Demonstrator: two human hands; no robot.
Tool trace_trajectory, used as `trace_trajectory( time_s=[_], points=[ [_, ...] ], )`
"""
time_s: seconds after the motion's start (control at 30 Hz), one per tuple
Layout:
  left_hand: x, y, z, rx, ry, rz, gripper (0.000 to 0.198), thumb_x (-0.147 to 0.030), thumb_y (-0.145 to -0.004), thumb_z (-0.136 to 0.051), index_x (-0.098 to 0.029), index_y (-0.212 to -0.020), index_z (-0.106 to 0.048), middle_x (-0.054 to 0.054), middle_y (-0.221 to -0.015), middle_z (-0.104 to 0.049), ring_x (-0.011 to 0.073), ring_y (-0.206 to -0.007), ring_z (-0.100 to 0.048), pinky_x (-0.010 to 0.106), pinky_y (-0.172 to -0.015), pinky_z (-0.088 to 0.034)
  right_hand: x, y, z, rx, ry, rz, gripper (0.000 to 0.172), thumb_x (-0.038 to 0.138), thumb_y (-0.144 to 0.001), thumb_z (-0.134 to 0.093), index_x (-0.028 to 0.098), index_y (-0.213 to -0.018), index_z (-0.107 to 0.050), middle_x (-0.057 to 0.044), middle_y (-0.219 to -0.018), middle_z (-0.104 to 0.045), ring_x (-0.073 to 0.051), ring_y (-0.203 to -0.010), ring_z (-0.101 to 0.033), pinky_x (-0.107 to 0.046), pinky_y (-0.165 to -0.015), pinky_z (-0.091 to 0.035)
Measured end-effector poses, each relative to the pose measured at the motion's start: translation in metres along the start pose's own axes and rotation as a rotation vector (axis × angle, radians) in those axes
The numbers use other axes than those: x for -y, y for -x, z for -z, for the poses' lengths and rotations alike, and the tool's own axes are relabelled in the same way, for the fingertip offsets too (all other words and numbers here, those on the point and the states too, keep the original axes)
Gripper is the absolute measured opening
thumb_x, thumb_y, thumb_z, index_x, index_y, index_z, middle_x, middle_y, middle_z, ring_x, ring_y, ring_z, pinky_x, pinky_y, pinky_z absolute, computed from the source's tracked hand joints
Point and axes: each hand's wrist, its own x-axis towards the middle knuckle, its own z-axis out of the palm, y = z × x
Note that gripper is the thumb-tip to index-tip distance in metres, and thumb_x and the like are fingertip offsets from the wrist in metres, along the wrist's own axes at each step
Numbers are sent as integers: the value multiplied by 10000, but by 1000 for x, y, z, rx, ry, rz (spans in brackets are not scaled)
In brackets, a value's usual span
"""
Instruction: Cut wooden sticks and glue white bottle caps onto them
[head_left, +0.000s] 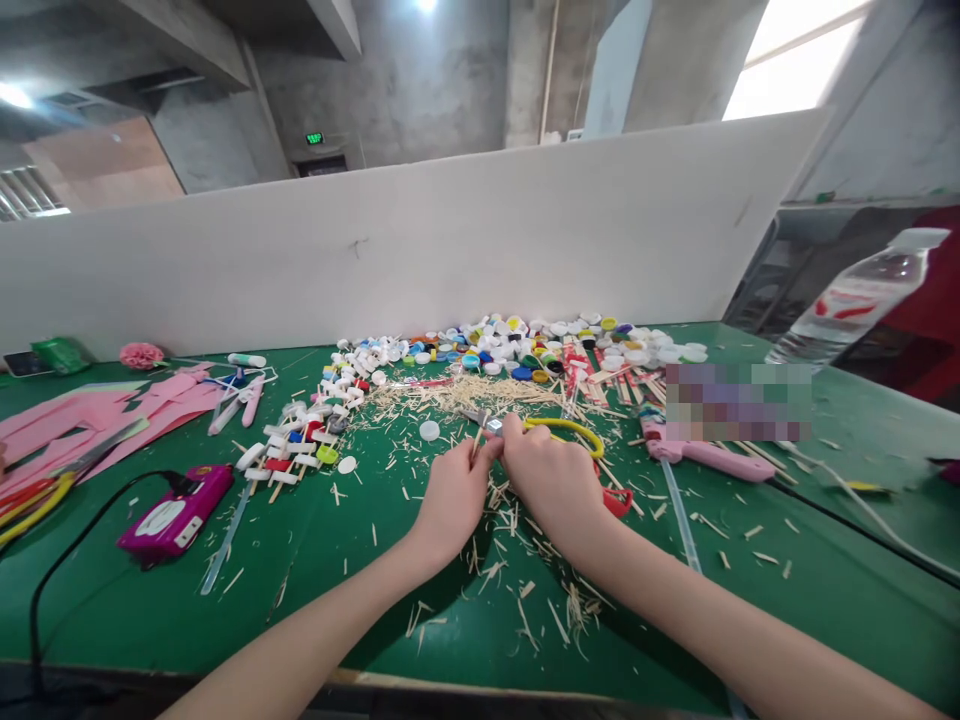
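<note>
Both hands meet near the middle of the green table [322, 590]. My left hand [455, 495] is closed, with a thin wooden stick [477, 440] rising from between its thumb and fingers. Right beside it, my right hand [551, 485] is closed on a small tool with a silvery metal head [493, 426], whose lower part is hidden in the fingers. Yellow-handled scissors [574, 428] lie just beyond my right hand, and a red handle [616, 501] shows at its right side. Wood shavings [491, 395] are scattered around and beyond both hands.
Bottle caps [487, 340] pile along the white board [375, 270]. Caps on sticks [289, 450] lie left, near a purple power strip [176, 513] and pink paper [112, 415]. On the right are a pink glue gun [712, 458], its cable and a water bottle [855, 300].
</note>
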Motion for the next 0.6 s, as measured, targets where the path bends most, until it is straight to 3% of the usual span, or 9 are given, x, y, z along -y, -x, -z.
trace_trajectory(
  time_s=[0.37, 0.6],
  points=[
    [2, 0, -4, 62, 15, 46, 459, -534, -886, -348, -173, -619, -443, -21, -600, -458, 119, -581, -323, 255, -572, -263, 4, 2, 0, 58, 4, -9, 246, 107, -902, -293, 147, -898, -535, -115, -668, -618, -206, -560, -619, -232, -426, -336],
    [10, -1, -6, -6, 36, 59, 486, -567, -859, -395, -198, -564, -283, -55, -516, -261, 99, -503, -228, 255, -491, -184, -31, -15, -9, 90, -30, -210, 403, 335, -963, -259, 91, -863, -564, -139, -612, -632, -238, -578, -650, -261, -474, -359]
  ],
)
